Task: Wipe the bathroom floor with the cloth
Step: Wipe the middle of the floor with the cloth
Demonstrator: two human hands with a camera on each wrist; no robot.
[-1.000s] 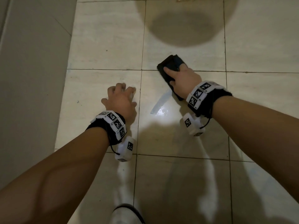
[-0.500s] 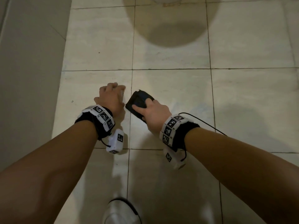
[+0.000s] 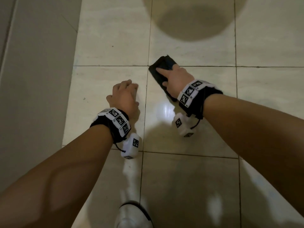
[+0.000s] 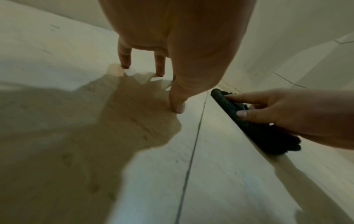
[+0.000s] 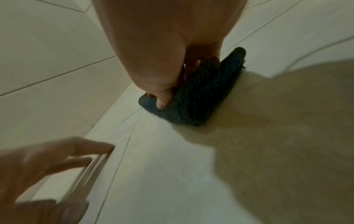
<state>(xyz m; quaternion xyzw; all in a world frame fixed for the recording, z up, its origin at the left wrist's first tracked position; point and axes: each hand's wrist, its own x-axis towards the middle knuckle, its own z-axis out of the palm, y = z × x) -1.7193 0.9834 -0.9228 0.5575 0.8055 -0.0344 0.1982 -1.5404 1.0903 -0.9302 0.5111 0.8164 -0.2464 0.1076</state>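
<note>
— How are your hands set right now?

— Your left hand point(image 3: 124, 94) is propped on its fingertips point(image 4: 124, 63), fingers bent downward and spread, thumb angled toward the right, palm lifted. The forearm runs up from the lower left, wrist banded.

— And the right?

— Your right hand point(image 3: 176, 76) lies further forward, palm down, index finger stretched straight ahead, thumb out to the side, the other fingers pressing flat. Both arms reach forward, the hands near each other but apart.

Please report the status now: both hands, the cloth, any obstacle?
Right hand presses folded dark cloth flat on pale tiled floor. Left hand braced on floor, fingertips down, holding nothing. No obstacle near the cloth.
</note>
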